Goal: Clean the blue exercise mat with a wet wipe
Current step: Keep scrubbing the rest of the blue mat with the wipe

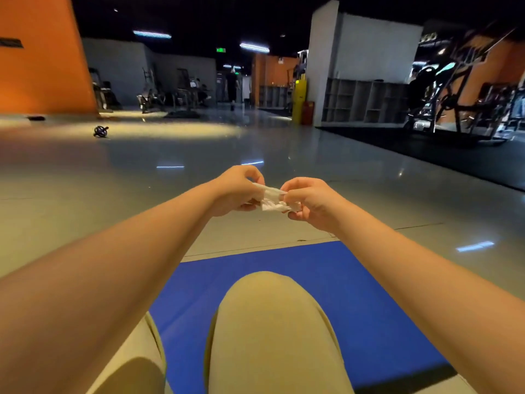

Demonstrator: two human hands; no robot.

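**Wipe still bunched up, mat not touched yet**

Out over the floor just past the mat's far edge, both hands pinch the wet wipe [272, 198]. Left hand [237, 191] and right hand [308, 201] each grip an end, probably pulling it open. Blue exercise mat [355, 302] lies near, under the knees [270, 322].

Two hands, left hand [235, 191] and right hand [309, 203], pinch one white wipe [272, 199]. One blue mat [355, 294] carries two beige-clad legs [272, 322]; one dark wheel [100, 131] lies far beyond the mat.
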